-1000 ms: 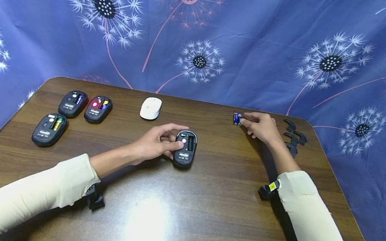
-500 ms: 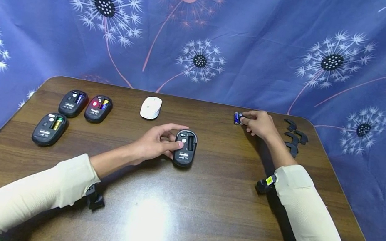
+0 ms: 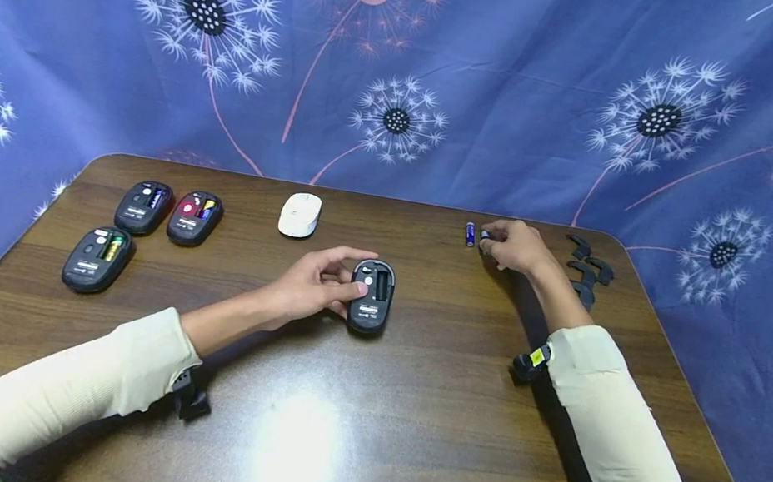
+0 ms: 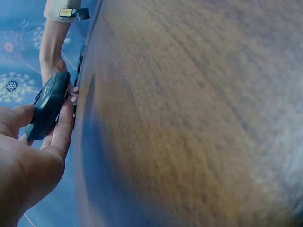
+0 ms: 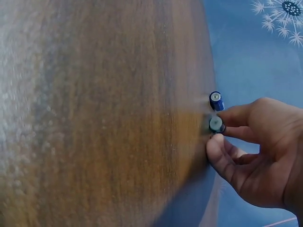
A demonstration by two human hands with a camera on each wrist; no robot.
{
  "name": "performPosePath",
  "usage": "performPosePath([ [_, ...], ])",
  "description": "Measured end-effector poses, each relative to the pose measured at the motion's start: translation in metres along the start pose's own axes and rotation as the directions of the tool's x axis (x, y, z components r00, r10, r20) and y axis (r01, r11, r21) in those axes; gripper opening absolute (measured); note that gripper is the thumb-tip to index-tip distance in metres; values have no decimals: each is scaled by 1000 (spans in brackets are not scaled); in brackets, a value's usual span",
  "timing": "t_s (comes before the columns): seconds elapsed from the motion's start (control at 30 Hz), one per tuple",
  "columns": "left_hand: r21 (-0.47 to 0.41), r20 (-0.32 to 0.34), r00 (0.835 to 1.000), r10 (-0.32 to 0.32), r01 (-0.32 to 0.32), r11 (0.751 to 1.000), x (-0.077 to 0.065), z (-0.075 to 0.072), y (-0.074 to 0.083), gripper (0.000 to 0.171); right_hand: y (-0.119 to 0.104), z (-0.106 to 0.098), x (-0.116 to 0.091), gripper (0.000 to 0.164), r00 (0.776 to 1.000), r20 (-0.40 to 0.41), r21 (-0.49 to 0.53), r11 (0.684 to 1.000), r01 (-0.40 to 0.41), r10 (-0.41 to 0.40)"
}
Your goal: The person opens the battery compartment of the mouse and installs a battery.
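Note:
My left hand [image 3: 315, 284] holds a black computer mouse [image 3: 369, 316] underside up, thumb on its base. The mouse's battery slot is uncovered and looks dark inside. In the left wrist view the mouse [image 4: 49, 106] is tilted, clear of the tabletop, between thumb and fingers. Near the table's back edge my right hand [image 3: 520, 248] pinches a small battery [image 5: 217, 124] between thumb and fingers; the fingers partly hide it in the head view. A second, blue battery [image 3: 470, 234] lies just left of it, a small gap apart.
Several black curved covers [image 3: 585, 272] lie to the right of the right hand. A white mouse [image 3: 300, 216] sits at the back. At the left, upturned mice [image 3: 97, 260] show batteries in their slots. Patterned blue cloth [image 3: 532, 87] hangs behind the wooden table [image 3: 432, 434].
The battery at my right fingers has shifted slightly right, so the gap between the two batteries has widened. My left hand and the black mouse have stayed in place.

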State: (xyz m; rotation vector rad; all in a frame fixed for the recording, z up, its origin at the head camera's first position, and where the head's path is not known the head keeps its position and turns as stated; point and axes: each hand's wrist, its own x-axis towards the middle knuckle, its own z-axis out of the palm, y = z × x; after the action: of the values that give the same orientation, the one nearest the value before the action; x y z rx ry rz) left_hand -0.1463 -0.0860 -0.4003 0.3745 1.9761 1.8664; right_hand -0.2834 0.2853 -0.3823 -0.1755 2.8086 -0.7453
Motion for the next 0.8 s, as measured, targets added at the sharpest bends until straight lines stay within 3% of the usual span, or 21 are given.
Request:
performPosePath([
  [0.3,2,-1,1000,-5,5,1000,0,-2,0,64,-3,4,-12,41,998,-44,-29,998,52,-54],
  [0.57,-2,-7,1000,-14,14,1000,0,-2,0,63,5,6,-23,39,979,-185,111,988,109,-87],
  [0.8,0,-13,1000,-9,9,1000,2,-3,0,64,12,7,-36,45,983,-179,186,980,66,-32],
])
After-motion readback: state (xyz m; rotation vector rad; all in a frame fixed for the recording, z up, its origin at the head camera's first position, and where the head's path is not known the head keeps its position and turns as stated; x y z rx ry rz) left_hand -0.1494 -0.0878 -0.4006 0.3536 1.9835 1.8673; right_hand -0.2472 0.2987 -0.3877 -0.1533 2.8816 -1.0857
